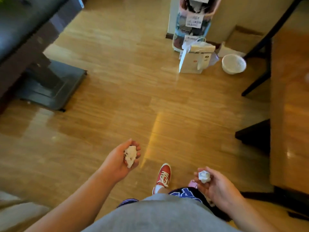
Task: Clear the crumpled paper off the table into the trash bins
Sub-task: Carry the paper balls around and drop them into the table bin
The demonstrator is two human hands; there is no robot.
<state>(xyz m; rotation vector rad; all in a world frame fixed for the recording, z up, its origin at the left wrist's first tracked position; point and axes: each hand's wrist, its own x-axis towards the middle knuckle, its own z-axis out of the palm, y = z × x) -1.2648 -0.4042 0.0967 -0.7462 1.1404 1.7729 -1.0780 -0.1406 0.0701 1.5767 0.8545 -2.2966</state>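
Note:
My left hand [120, 160] is palm up over the wooden floor, its fingers curled round a crumpled white paper ball [130, 155]. A smaller crumpled paper ball [204, 176] sits in my right hand [217, 185], pinched between thumb and fingers. A white mesh trash bin [233, 64] stands on the floor far ahead at the right, beside a dark table leg. The wooden table [291, 114] runs along the right edge of the view; no paper shows on its visible part.
A white paper bag [195, 57] and a tall stack of bagged items [192, 22] stand left of the bin. A dark pedestal table base [50, 87] sits at the left. A dark chair seat [254, 136] juts out at the right. My red shoe [163, 175] is on the floor.

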